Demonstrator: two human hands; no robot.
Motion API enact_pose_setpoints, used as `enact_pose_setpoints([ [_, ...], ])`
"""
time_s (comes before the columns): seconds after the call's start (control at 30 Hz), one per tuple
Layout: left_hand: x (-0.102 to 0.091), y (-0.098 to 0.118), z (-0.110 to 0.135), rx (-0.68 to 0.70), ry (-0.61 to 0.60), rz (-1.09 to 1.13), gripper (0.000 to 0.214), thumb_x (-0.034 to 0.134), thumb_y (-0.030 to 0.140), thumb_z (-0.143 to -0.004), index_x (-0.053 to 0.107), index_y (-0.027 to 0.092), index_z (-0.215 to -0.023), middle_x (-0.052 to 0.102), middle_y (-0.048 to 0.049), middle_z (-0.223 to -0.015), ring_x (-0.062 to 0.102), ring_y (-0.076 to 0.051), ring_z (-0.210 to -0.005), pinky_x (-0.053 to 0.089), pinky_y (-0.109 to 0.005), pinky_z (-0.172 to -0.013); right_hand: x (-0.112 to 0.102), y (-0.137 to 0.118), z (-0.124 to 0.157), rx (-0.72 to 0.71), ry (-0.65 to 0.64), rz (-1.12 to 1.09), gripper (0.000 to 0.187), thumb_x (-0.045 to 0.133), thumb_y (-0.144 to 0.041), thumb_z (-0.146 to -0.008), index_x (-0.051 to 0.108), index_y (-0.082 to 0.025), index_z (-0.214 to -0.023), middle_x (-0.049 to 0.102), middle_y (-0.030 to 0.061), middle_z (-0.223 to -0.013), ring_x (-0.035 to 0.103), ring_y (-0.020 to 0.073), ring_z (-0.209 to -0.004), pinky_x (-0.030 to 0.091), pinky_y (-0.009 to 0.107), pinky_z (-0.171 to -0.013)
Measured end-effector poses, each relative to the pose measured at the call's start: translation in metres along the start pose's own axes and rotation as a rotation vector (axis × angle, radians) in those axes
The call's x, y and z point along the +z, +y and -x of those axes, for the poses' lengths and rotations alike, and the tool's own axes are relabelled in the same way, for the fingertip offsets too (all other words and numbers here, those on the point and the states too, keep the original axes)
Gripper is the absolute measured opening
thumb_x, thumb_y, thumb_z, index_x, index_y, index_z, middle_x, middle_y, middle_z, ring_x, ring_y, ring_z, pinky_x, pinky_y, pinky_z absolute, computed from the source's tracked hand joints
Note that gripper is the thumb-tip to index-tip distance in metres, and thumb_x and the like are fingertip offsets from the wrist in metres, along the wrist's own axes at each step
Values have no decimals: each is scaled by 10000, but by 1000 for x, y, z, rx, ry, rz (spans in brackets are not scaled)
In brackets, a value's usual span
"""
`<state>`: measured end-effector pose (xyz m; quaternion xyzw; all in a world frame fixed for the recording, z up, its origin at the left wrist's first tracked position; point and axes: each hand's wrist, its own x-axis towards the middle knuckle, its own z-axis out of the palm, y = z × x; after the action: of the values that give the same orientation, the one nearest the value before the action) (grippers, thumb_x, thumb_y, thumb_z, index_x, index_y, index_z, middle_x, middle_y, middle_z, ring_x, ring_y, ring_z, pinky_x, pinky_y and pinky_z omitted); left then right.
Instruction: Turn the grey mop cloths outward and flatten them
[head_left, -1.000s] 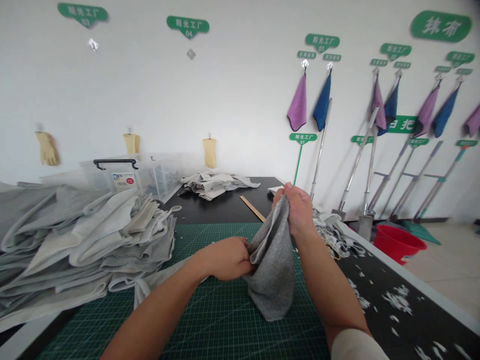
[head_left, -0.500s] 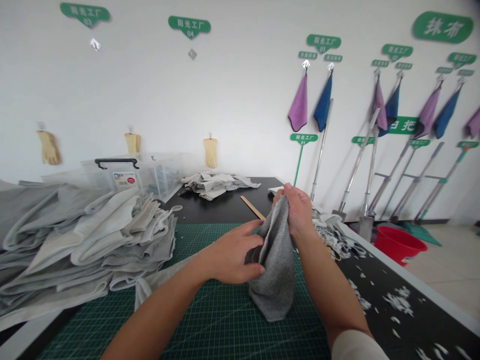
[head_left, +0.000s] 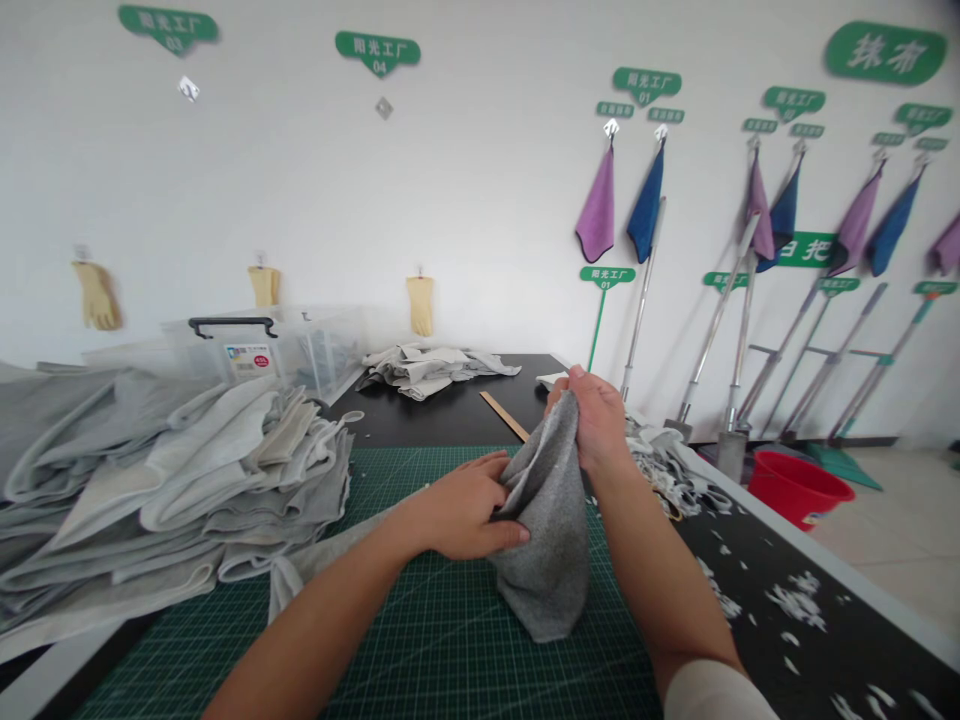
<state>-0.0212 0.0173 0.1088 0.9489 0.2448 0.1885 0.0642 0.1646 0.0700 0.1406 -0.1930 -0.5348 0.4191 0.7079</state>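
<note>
A grey piece of cloth [head_left: 551,545], folded like a pocket, hangs above the green cutting mat [head_left: 442,640] in the head view. My right hand [head_left: 596,420] pinches its top corner, fingers closed on it. At the cloth's left edge my left hand [head_left: 472,508] is closed, the thumb outside on the near layer and the other fingers partly hidden in the fold. Behind my left forearm lies a strip of pale grey cloth [head_left: 330,555] on the mat.
A tall pile of grey cloth [head_left: 187,470] stands at left, before a clear plastic box [head_left: 330,350]. More cloth pieces [head_left: 427,370] and a wooden ruler [head_left: 504,415] lie behind. White scraps [head_left: 799,603] litter the right side; a red bucket [head_left: 799,485] stands on the floor.
My left hand's fingers have come in from apart and closed on the cloth's left edge, moving into the fold. My right hand keeps its hold on the top corner.
</note>
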Motion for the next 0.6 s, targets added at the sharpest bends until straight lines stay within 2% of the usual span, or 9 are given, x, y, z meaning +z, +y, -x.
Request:
enact_pose_setpoints([
  [0.13, -3, 0, -1, -12, -4, -8, 341, 492, 397, -905, 692, 176, -739, 650, -68, -995, 558, -250, -1017, 312, -387, -1042, 0, -1, 0, 1, 1, 15, 398, 659, -500, -743, 514, -178, -559, 479, -27, -488, 420, 95, -384, 342, 231, -352],
  [0.3, -10, -1, 1, -23, -15, 1, 448, 325, 344, -974, 691, 163, -790, 664, -65, -970, 572, -220, -1006, 315, -339, -1040, 1, -4, 0, 20, 18, 10, 400, 671, -504, -727, 521, -174, -556, 487, -25, -481, 414, 95, -378, 334, 230, -347],
  [0.47, -25, -4, 9, -84, 18, -6, 429, 345, 356, -959, 687, 166, -784, 668, -66, -940, 593, -221, -955, 385, -312, -958, 0, -3, -1, 26, 72, 7, 382, 689, -483, -717, 531, -171, -564, 481, -32, -482, 411, 89, -384, 338, 229, -367],
  [0.6, -38, -6, 17, -131, 73, -41, 403, 364, 321, -948, 660, 177, -717, 656, -51, -835, 611, -201, -848, 433, -289, -834, 0, -3, -2, 45, 88, 23, 373, 692, -484, -709, 532, -177, -571, 457, -41, -464, 402, 91, -390, 329, 228, -373],
])
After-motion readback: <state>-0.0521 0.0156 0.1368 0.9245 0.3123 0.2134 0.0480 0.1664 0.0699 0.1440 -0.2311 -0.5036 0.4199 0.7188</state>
